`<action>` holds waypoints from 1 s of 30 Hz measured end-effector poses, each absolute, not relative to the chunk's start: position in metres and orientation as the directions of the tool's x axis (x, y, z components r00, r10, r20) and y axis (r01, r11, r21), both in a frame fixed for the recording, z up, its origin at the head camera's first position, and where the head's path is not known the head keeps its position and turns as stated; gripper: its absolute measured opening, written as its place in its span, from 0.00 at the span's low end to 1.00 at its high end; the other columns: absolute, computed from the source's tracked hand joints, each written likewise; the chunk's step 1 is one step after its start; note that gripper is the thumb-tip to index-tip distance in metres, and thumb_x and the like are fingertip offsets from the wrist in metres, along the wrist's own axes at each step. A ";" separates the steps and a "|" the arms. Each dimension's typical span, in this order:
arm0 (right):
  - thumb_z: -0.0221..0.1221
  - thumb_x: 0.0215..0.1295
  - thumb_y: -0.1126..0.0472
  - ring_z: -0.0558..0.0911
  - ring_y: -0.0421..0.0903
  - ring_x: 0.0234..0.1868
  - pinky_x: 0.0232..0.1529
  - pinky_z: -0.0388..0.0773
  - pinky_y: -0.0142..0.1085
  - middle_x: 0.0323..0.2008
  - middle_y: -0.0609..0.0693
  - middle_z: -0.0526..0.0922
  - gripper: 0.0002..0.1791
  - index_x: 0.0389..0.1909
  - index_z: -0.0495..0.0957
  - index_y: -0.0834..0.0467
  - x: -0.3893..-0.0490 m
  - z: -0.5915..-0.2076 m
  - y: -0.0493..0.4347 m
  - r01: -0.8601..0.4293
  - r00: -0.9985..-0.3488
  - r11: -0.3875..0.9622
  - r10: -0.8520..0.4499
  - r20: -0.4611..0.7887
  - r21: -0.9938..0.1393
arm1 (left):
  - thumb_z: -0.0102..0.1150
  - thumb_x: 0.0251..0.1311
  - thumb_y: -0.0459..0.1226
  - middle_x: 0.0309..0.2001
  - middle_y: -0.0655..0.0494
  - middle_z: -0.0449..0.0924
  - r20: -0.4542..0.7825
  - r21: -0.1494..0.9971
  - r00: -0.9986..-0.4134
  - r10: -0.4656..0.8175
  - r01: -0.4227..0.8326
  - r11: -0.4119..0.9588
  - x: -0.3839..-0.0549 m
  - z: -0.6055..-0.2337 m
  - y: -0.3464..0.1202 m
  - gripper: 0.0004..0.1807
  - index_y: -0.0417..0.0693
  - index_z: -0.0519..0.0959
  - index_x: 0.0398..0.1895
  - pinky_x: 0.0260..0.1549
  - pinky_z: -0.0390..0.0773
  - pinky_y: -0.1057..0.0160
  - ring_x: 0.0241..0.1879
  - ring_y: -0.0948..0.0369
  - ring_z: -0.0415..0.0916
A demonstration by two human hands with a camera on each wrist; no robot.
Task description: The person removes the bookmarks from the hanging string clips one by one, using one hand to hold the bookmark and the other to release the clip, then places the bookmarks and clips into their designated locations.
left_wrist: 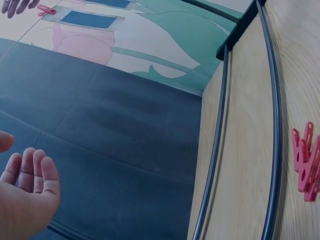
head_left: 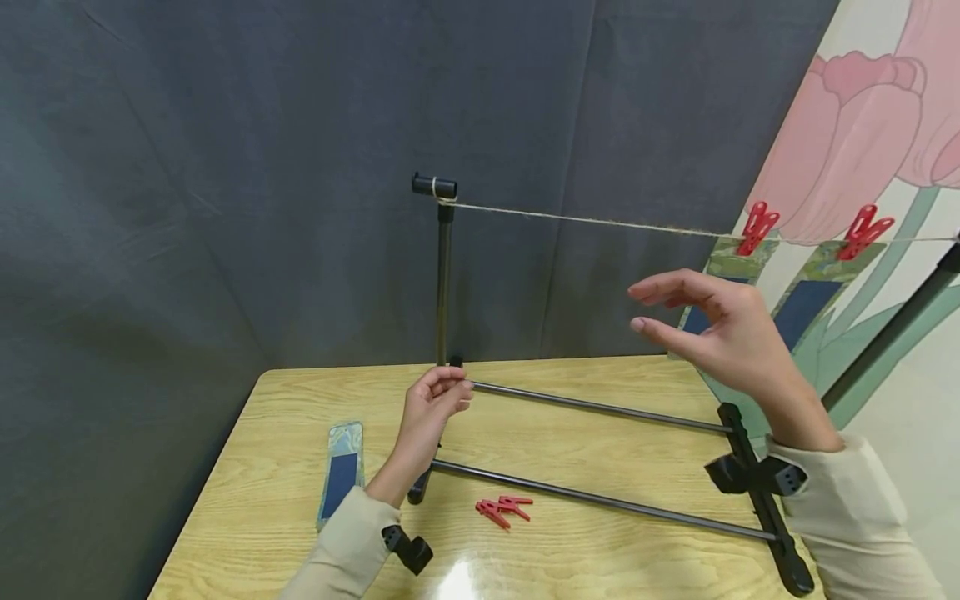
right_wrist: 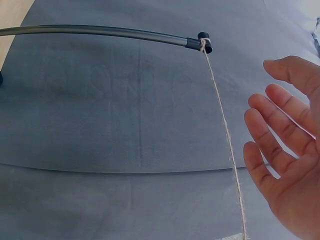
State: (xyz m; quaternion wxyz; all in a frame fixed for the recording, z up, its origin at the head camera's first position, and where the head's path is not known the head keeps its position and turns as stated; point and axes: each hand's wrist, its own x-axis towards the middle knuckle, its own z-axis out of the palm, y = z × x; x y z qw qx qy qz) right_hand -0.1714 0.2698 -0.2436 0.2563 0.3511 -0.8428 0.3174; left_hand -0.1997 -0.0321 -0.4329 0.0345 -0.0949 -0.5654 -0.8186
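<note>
My right hand (head_left: 720,329) hovers below the twine (head_left: 585,220), thumb and fingers apart and holding nothing. Beside it, two red clothespins (head_left: 758,228) clip two green-patterned strips with blue panels (head_left: 813,292) to the line. My left hand (head_left: 431,408), its fingers loosely bent, is raised in front of the left upright pole (head_left: 442,287); the left wrist view shows an empty palm (left_wrist: 25,207). A similar strip (head_left: 342,475) lies on the table, left of that hand. Two more red clothespins (head_left: 504,510) lie together to its lower right.
The black rack's two low rails (head_left: 600,496) run across the wooden table (head_left: 247,492) to a foot (head_left: 772,517) at the right. Its right pole (head_left: 892,325) leans beside my right arm. A dark curtain (head_left: 300,167) hangs behind, next to a flower-painted wall (head_left: 862,125).
</note>
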 end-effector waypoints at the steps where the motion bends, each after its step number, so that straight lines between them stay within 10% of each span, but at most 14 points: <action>1: 0.71 0.44 0.80 0.79 0.38 0.45 0.47 0.74 0.24 0.44 0.52 0.84 0.25 0.46 0.82 0.60 -0.171 -0.243 0.270 -0.756 -0.619 0.552 -0.429 0.658 -0.351 | 0.60 0.63 0.28 0.35 0.50 0.78 0.197 0.918 -0.979 0.051 0.166 -0.361 -0.200 -0.432 -0.031 0.08 0.35 0.77 0.44 0.39 0.83 0.59 0.36 0.56 0.79; 30: 0.69 0.46 0.80 0.80 0.39 0.46 0.48 0.74 0.23 0.46 0.47 0.83 0.22 0.45 0.81 0.67 -0.177 -0.216 0.285 -0.726 -0.636 0.587 -0.371 0.677 -0.360 | 0.59 0.63 0.27 0.34 0.52 0.78 0.248 0.893 -0.966 0.077 0.197 -0.404 -0.209 -0.419 0.002 0.07 0.35 0.77 0.43 0.36 0.82 0.62 0.33 0.58 0.78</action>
